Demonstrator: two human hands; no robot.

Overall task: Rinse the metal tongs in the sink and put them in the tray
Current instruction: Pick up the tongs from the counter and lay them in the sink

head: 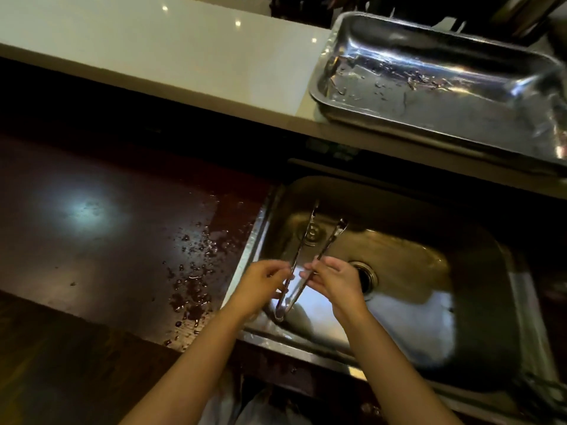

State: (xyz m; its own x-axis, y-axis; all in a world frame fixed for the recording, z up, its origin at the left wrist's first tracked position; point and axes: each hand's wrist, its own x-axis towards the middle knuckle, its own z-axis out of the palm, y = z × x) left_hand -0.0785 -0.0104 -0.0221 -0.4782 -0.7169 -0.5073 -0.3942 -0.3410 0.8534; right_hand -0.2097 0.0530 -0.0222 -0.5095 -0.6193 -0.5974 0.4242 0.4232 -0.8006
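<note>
Long metal tongs [306, 240] hang over the left part of the steel sink [478, 338], arms spread apart, tips pointing away from me and the hinge end toward me. My left hand [260, 286] grips the left arm of the tongs near the middle. My right hand [333, 282] pinches the right arm at about the same height. A large shiny steel tray [337, 96] sits on the raised white counter behind the sink, wet inside with a few dark bits. I see no running water.
Dark wooden worktop [92, 240] lies left of the sink, spattered with water drops [196, 271] near the sink edge. The sink drain [366, 276] shows beside my right hand. The white counter [153, 47] runs along the back. Dark items stand behind the tray.
</note>
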